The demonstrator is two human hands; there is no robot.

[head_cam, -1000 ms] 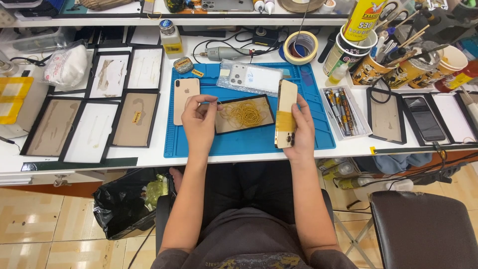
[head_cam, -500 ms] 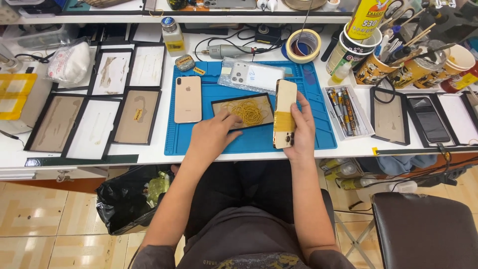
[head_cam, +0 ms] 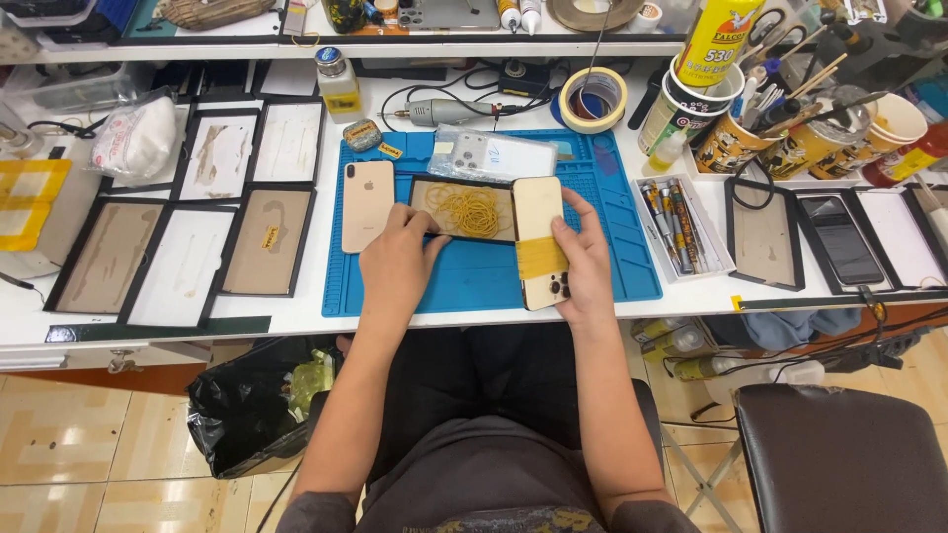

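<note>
On the blue rubber work mat [head_cam: 602,266], a shallow black tray [head_cam: 464,209] holds a heap of yellow rubber bands [head_cam: 472,209]. Left hand [head_cam: 395,262] pinches at the tray's near edge. Right hand [head_cam: 583,262] clasps a gold phone bound with yellow bands [head_cam: 538,242], just beside the tray.
</note>
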